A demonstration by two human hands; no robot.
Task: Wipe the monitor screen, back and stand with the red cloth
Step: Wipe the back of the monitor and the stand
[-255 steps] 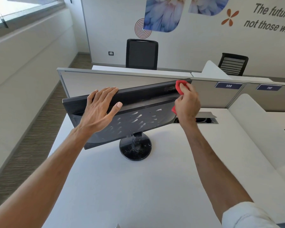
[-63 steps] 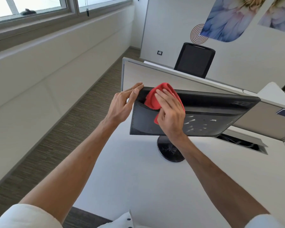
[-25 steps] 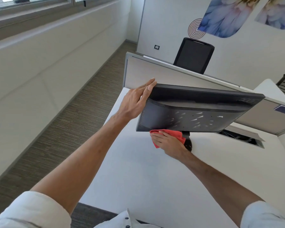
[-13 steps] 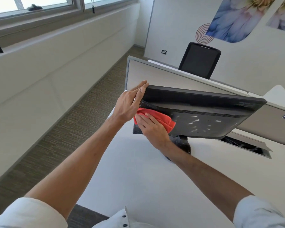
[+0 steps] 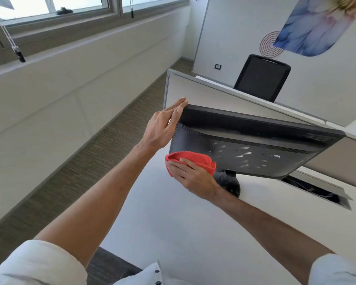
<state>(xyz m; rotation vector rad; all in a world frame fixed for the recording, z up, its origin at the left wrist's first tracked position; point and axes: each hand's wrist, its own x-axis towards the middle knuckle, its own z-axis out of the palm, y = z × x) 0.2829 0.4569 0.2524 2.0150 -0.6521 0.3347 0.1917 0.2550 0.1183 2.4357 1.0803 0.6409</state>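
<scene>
Wiping: the right hand (image 5: pixel 191 175) presses the red cloth (image 5: pixel 195 158) flat against the back of the monitor (image 5: pixel 255 149), at the panel's lower corner, about 8 o'clock from its middle.
Right grip: released. The fingers lie straight and spread over the cloth, not curled round it, and the thumb is hidden.
Cloth against hand: it is bunched under and beyond the fingertips and shows at 12 to 1 o'clock of the knuckles. A thin red edge shows at 9 o'clock of the hand.
Left grip: the left hand (image 5: pixel 162 128) is released, its fingers straight and together, laid against the monitor's upper corner at 10 o'clock of the panel.
Monitor: its back faces the camera and it is tipped. The top edge runs from the left fingertips toward 4 o'clock.
Stand: the dark round stand base (image 5: pixel 231 186) sits on the white desk (image 5: pixel 173 223), at 3 o'clock of the right wrist and partly hidden by it.
Edges: the desk's left edge passes at 8 o'clock of the cloth, with striped floor (image 5: pixel 80 161) beyond it. The grey partition (image 5: pixel 203 89) stands just behind the monitor at 12 o'clock. The open cable hatch (image 5: pixel 314 190) lies below the panel's right lower corner.
Open room: desk surface spreads from the stand toward 6 o'clock, between the two forearms.
</scene>
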